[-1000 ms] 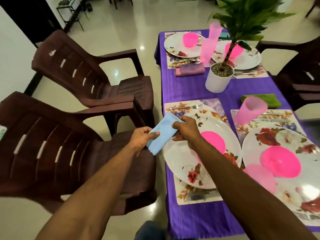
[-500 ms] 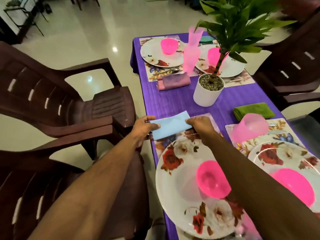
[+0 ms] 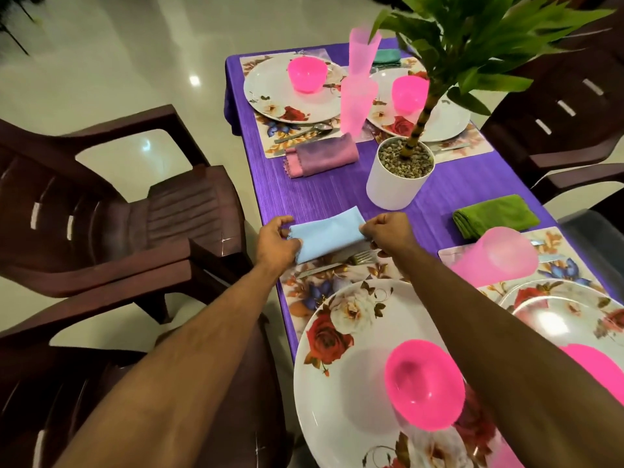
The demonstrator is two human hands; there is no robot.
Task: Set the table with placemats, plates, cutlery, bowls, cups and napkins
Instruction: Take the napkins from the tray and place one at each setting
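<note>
Napkin (image 3: 327, 233), pale blue and folded, pinched at each end by left hand (image 3: 275, 243) and right hand (image 3: 388, 231) above the fork (image 3: 337, 263); released unevenly, it could unfold or cover the fork.

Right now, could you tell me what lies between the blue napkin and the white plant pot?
Nothing: in the head view, only bare purple tablecloth separates the blue napkin from the white plant pot.

Folded light-blue napkin (image 3: 327, 234) lies flat across the floral placemat's (image 3: 341, 278) far edge.
</note>
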